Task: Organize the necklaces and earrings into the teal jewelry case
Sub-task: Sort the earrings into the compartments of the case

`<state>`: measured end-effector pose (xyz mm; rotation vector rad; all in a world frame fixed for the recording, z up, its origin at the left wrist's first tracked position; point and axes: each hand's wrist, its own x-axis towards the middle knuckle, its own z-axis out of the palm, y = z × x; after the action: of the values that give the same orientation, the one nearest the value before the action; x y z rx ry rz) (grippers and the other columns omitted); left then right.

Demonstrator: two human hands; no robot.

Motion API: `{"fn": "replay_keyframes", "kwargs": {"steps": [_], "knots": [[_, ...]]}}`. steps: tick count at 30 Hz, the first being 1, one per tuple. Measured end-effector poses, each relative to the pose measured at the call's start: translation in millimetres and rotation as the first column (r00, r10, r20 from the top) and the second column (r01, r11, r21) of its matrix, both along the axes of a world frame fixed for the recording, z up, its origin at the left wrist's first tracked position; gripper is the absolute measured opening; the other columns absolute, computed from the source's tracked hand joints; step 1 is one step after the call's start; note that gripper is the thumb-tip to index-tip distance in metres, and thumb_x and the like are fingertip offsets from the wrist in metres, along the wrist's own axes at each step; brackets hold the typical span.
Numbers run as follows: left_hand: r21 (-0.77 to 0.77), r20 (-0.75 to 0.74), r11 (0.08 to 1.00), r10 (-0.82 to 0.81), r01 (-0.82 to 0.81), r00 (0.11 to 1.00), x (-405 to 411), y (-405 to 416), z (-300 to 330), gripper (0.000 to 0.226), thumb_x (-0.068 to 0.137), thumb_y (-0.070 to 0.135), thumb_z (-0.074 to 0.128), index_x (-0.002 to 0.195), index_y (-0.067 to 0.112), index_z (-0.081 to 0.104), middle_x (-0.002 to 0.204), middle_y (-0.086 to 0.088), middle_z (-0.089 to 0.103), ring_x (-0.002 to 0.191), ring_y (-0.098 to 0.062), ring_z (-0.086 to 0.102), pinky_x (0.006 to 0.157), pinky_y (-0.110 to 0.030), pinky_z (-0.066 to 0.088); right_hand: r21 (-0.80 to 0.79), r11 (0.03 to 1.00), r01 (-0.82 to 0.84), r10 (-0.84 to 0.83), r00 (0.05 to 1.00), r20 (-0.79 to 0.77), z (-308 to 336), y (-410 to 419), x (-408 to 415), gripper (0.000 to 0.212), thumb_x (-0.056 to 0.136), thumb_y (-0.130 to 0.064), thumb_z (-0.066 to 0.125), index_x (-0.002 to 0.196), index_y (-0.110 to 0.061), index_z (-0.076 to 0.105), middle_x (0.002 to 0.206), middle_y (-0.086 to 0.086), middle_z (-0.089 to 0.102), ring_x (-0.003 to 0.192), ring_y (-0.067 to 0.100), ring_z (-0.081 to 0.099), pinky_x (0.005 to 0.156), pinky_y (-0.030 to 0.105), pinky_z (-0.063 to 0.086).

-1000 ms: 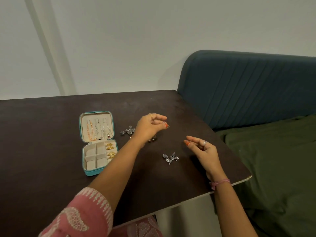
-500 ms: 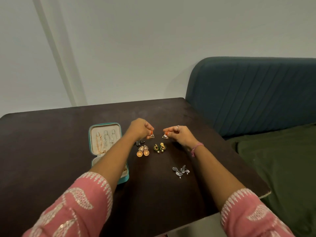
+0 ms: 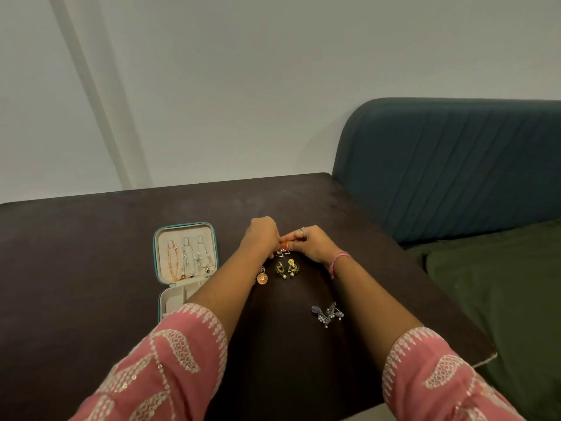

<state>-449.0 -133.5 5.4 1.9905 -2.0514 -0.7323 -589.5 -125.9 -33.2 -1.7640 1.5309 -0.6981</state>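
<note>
- My left hand (image 3: 261,237) and right hand (image 3: 312,242) meet fingertip to fingertip, both pinching a small silver earring pair (image 3: 281,253) just above the table (image 3: 91,268).
- Just below them lie 2 green-gold earrings (image 3: 287,268); a gold disc earring (image 3: 262,278) shows beside my left forearm.
- Silver cluster earrings (image 3: 327,313) sit well apart, nearer me.
- The teal jewelry case (image 3: 185,262) lies open at left: 3 necklaces (image 3: 188,259) hang in the lid. Necklaces look done.
- Tray mostly hidden by my arm; earrings largely remain, I judge.
</note>
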Motion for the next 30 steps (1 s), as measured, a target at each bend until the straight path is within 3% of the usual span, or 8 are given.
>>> {"fn": "replay_keyframes", "kwargs": {"steps": [3,6,10,12,15,19,23,30], "knots": [[-0.008,0.026,1.000,0.015,-0.015,1.000,-2,-1,-1,0.018,0.086,0.012,0.068,0.104,0.011,0.070,0.095,-0.007,0.070,0.075,-0.016,0.070,0.074,-0.031,0.059,0.005,1.000,-0.017,0.017,1.000,0.001,-1,-1,-2,0.022,0.087,-0.015,0.067,0.108,-0.020,0.072,0.104,-0.004,0.071,0.101,0.009,0.062,0.095,0.024,0.045],[-0.067,0.037,0.998,0.009,-0.007,0.999,1,-1,-1,0.023,0.086,0.014,0.068,0.108,0.010,0.068,0.102,-0.010,0.067,0.088,-0.022,0.068,0.076,-0.031,0.056,0.026,0.999,-0.020,0.020,1.000,-0.003,4,1,-5,0.025,0.089,-0.016,0.065,0.113,-0.016,0.070,0.110,-0.002,0.069,0.103,0.009,0.060,0.096,0.024,0.043],[-0.156,-0.029,0.988,0.011,-0.016,1.000,6,8,13,0.020,0.087,0.018,0.067,0.104,0.009,0.070,0.106,-0.010,0.067,0.099,-0.025,0.064,0.084,-0.034,0.054,0.084,0.994,0.068,-0.081,0.984,0.162,7,8,-11,0.026,0.089,-0.010,0.064,0.115,-0.009,0.067,0.104,-0.001,0.066,0.096,0.009,0.060,0.084,0.015,0.046],[-0.195,-0.095,0.981,-0.011,-0.007,0.995,8,22,22,0.012,0.088,0.014,0.063,0.095,0.011,0.073,0.104,-0.008,0.069,0.097,-0.022,0.065,0.088,-0.035,0.053,0.099,0.988,0.118,-0.137,0.966,0.221,7,16,-18,0.025,0.089,-0.008,0.064,0.113,-0.008,0.068,0.107,0.003,0.067,0.096,0.010,0.061,0.087,0.017,0.047],[-0.242,-0.185,0.970,-0.066,0.020,0.981,6,52,29,0.011,0.087,0.013,0.062,0.088,0.017,0.072,0.095,-0.003,0.071,0.092,-0.019,0.066,0.088,-0.033,0.053,0.087,0.983,0.164,-0.180,0.960,0.216,6,38,-31,0.023,0.088,-0.008,0.064,0.111,-0.011,0.068,0.105,0.002,0.068,0.089,0.003,0.061,0.077,0.009,0.046],[-0.213,-0.273,0.975,-0.114,0.056,0.955,0,93,13,0.009,0.085,0.016,0.063,0.089,0.020,0.070,0.076,0.005,0.065,0.085,-0.016,0.066,0.076,-0.021,0.050,0.081,0.976,0.201,-0.215,0.943,0.253,6,84,-46,0.018,0.088,-0.011,0.066,0.105,-0.017,0.069,0.092,-0.005,0.069,0.084,0.003,0.062,0.068,0.004,0.046],[-0.122,-0.343,0.991,-0.099,0.060,0.934,-7,121,-16,0.015,0.089,0.020,0.063,0.102,0.014,0.067,0.074,0.005,0.063,0.078,-0.010,0.061,0.080,-0.019,0.047,0.056,0.969,0.242,-0.248,0.934,0.258,2,128,-56,0.012,0.088,-0.018,0.066,0.097,-0.026,0.071,0.093,-0.007,0.072,0.086,0.003,0.065,0.074,0.011,0.049],[-0.163,-0.403,0.980,0.040,-0.115,0.914,-15,147,-46,0.031,0.090,0.040,0.061,0.099,0.012,0.068,0.066,0.009,0.059,0.069,-0.004,0.057,0.075,-0.025,0.051,-0.010,0.925,0.379,-0.372,0.913,0.167,-2,172,-44,0.008,0.083,-0.033,0.071,0.088,-0.027,0.076,0.083,-0.015,0.073,0.079,-0.006,0.065,0.066,0.007,0.047]]}}
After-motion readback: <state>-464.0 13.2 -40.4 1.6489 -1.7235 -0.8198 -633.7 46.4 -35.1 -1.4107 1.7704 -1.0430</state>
